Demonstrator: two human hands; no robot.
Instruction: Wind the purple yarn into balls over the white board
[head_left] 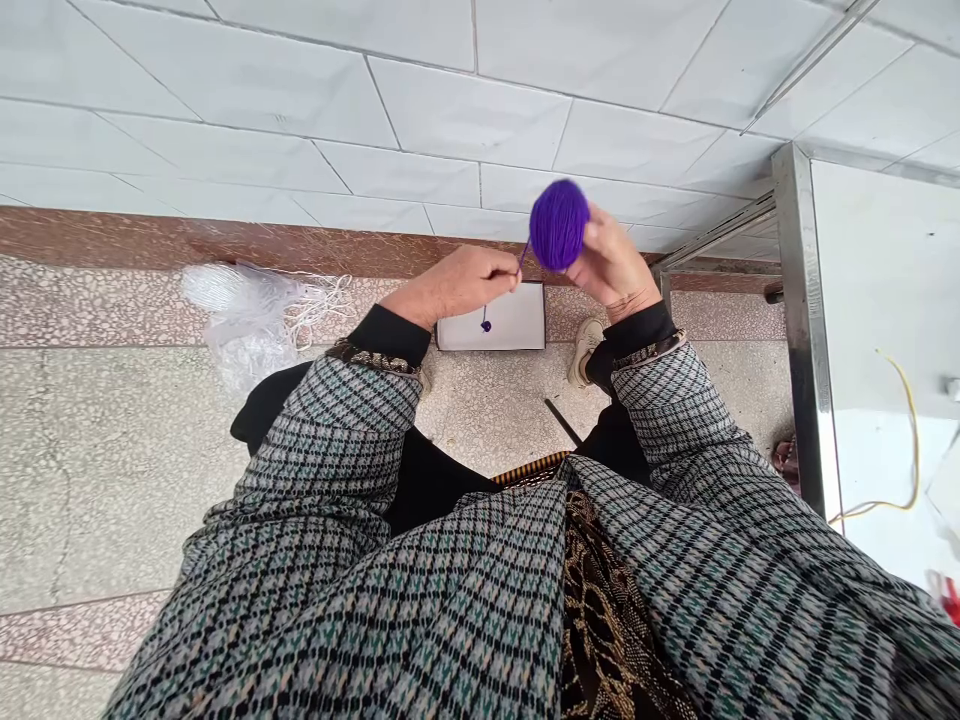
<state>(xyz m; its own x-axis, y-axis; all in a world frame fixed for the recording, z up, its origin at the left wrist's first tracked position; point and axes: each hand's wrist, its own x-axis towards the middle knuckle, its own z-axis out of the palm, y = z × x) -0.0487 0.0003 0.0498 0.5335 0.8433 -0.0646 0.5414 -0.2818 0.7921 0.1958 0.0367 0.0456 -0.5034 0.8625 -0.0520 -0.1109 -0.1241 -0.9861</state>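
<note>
Well, a ball of purple yarn (559, 225) is gripped up high in the right hand (611, 265), fingers curled round its side, above a white card (517, 320) on the terrazzo floor (150, 450). The ball's slightly oval long axis is pointed about straight up. A thin strand (523, 258) is pinched tight in the left hand (457, 285), with a short tail dangling down-left. The ball looks pretty much fully wound, with only that loose end left free. A bag of white cord (247, 320) is lying off to the left.

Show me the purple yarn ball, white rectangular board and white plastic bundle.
purple yarn ball (559, 225), head view, middle of the ball
white rectangular board (517, 322), head view, bare right part of its face
white plastic bundle (240, 320), head view, middle of the bundle
</note>
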